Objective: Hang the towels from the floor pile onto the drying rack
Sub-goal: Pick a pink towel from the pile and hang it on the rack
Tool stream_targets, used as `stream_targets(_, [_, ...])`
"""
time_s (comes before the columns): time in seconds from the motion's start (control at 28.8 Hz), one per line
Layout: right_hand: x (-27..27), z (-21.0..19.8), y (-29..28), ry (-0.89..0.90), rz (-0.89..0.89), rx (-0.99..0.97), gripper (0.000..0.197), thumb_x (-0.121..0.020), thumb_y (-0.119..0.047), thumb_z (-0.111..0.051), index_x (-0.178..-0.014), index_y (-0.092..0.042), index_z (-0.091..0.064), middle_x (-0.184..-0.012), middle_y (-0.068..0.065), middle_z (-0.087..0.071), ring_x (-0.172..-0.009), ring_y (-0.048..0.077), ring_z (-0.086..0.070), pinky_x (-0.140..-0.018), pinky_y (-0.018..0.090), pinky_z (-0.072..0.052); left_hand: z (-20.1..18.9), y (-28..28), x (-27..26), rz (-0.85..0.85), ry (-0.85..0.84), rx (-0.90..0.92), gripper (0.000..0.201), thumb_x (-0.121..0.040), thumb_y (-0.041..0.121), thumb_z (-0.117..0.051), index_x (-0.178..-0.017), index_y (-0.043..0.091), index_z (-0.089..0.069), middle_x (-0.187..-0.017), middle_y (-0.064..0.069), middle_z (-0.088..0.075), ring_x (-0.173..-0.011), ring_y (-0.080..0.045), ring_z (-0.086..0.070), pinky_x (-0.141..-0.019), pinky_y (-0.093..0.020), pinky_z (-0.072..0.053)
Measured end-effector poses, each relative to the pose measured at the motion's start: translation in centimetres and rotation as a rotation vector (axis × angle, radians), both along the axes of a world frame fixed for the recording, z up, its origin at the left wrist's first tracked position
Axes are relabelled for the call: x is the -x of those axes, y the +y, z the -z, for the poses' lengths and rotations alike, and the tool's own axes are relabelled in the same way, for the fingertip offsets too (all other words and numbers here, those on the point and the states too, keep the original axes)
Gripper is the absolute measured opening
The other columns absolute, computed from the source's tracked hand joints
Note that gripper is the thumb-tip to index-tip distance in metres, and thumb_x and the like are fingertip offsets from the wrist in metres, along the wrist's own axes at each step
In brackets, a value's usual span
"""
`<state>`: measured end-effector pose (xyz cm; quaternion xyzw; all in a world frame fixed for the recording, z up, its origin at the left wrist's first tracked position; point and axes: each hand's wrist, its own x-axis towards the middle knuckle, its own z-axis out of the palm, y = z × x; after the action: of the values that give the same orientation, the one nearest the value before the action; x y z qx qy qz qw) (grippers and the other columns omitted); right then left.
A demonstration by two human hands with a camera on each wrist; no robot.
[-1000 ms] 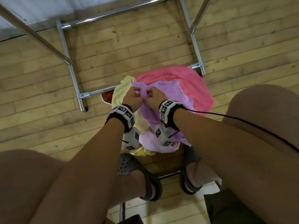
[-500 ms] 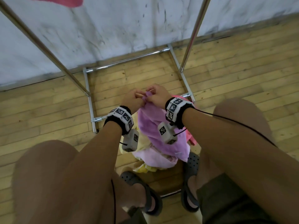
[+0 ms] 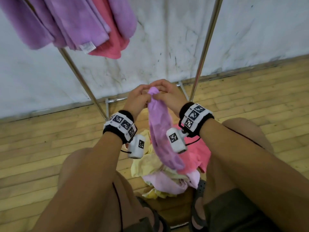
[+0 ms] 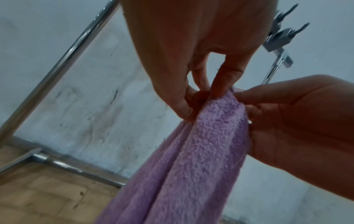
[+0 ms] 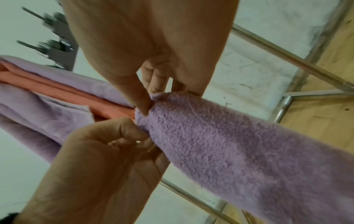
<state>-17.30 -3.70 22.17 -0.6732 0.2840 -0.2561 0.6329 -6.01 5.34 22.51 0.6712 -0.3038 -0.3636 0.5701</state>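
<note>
Left hand (image 3: 136, 99) and right hand (image 3: 168, 95) side by side, fingertips almost meeting, each pinching top end of lilac towel (image 3: 160, 131). Towel hangs bunched from both hands, between wrists, lower end over floor pile (image 3: 168, 180) below hands. Drying rack (image 3: 206, 46) poles beyond hands; purple towels (image 3: 66, 22) and pink towel (image 3: 110, 46) hanging above-left of left hand.

We see a lilac towel (image 3: 159, 131) held up; floor pile (image 3: 167, 178) is pink, pale yellow, light pink. Rack (image 3: 204, 47) is chrome, carrying purple and pink towels (image 3: 80, 22). Wristbands (image 3: 194, 118) black with black-white square markers. Floor (image 3: 250, 97) tan wood, wall (image 3: 167, 39) scuffed white.
</note>
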Motion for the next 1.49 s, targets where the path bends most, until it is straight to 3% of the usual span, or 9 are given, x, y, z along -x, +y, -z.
stream_targets(0.21, [1.4, -2.7, 0.1, -0.078, -0.109, 0.049, 0.038, -0.08, 0.005, -0.064, -0.116, -0.007, -0.063, -0.103, 0.015, -0.073, -0.092, 0.022, -0.066, -0.094, 0.042, -0.051, -1.5, 0.8, -0.8, 0.086, -0.123, 0.074, 0.035, -0.07, 0.004, -0.057, -0.101, 0.016, -0.07, -0.092, -0.011, -0.064, -0.085, -0.025, -0.063, -0.082, -0.047, -0.055])
stream_targets(0.42, [1.2, -1.4, 0.2, 0.04, -0.129, 0.091, 0.05, -0.079, 0.012, -0.063, -0.124, -0.009, -0.056, -0.098, 0.003, -0.074, -0.085, 0.012, -0.066, -0.082, 0.029, -0.053, 0.3, 0.7, -1.3, 0.105, -0.292, -0.011, 0.011, -0.072, 0.017, -0.067, -0.075, 0.018, -0.056, -0.068, 0.002, -0.054, -0.067, -0.014, -0.048, -0.064, -0.027, -0.041])
stream_targets(0.62, [-0.2, -0.4, -0.8, 0.131, -0.065, 0.215, 0.052, -0.074, 0.001, -0.069, -0.12, -0.017, -0.055, -0.105, -0.002, -0.068, -0.094, 0.015, -0.068, -0.081, 0.03, -0.056, 0.9, -0.1, -2.2, 0.034, -0.313, -0.007, 0.013, -0.075, 0.013, -0.068, -0.072, 0.022, -0.058, -0.069, 0.008, -0.058, -0.071, -0.012, -0.052, -0.069, -0.026, -0.043])
stream_targets(0.73, [-0.2, -0.1, -1.6, 0.329, -0.046, 0.359, 0.042, -0.075, -0.004, -0.072, -0.113, -0.017, -0.061, -0.105, -0.003, -0.066, -0.095, 0.016, -0.064, -0.08, 0.027, -0.054, 0.4, -0.4, -2.7, -0.053, -0.275, 0.062, 0.015, -0.077, 0.005, -0.064, -0.074, 0.016, -0.053, -0.071, 0.0, -0.053, -0.069, -0.012, -0.049, -0.067, -0.027, -0.042])
stream_targets(0.83, [-0.3, 0.4, -2.0, 0.453, -0.064, 0.404, 0.009, -0.08, -0.016, -0.07, -0.085, -0.02, -0.064, -0.08, -0.007, -0.064, -0.08, 0.015, -0.059, -0.066, 0.024, -0.045, -0.3, -0.4, -3.5, -0.124, -0.2, 0.147, 0.011, -0.072, 0.009, -0.06, -0.081, 0.004, -0.056, -0.078, -0.008, -0.052, -0.077, -0.016, -0.05, -0.073, -0.036, -0.045])
stream_targets(0.97, [-0.7, 0.2, -1.7, 0.259, -0.034, 0.321, 0.018, -0.075, -0.027, -0.072, -0.083, -0.011, -0.07, -0.08, 0.009, -0.07, -0.078, 0.031, -0.063, -0.073, 0.04, -0.052, -0.2, -0.2, -3.6, -0.032, -0.145, 0.03, 0.029, -0.067, 0.004, -0.064, -0.093, 0.014, -0.058, -0.09, -0.009, -0.065, -0.084, -0.02, -0.059, -0.075, -0.034, -0.05])
stream_targets(1.15, [-0.2, -0.1, -1.1, 0.131, -0.028, 0.217, 0.007, -0.08, -0.008, -0.073, -0.084, -0.013, -0.073, -0.078, 0.004, -0.072, -0.077, 0.011, -0.064, -0.078, 0.032, -0.055, 0.2, -0.1, -1.8, 0.214, -0.305, -0.116, 0.022, -0.081, -0.001, -0.069, -0.098, 0.014, -0.067, -0.096, -0.002, -0.069, -0.086, -0.012, -0.063, -0.076, -0.022, -0.052])
stream_targets(1.28, [-0.1, -0.4, -0.8, 0.166, -0.022, 0.217, 0.016, -0.081, -0.005, -0.072, -0.095, -0.011, -0.071, -0.087, -0.004, -0.069, -0.086, 0.009, -0.063, -0.08, 0.023, -0.052, 0.0, 0.1, -2.1, 0.157, -0.329, -0.08, 0.006, -0.085, 0.007, -0.069, -0.088, 0.012, -0.068, -0.087, 0.001, -0.067, -0.082, -0.013, -0.061, -0.075, -0.027, -0.05])
stream_targets(1.49, [0.3, -0.1, -1.1, 0.162, -0.018, 0.204, 0.014, -0.08, -0.009, -0.076, -0.083, -0.018, -0.065, -0.083, 0.005, -0.069, -0.078, 0.017, -0.062, -0.077, 0.035, -0.053, 0.0, 0.2, -2.4, 0.052, -0.262, -0.046, 0.011, -0.082, 0.002, -0.067, -0.084, 0.012, -0.062, -0.083, -0.001, -0.066, -0.08, -0.014, -0.061, -0.07, -0.024, -0.05])
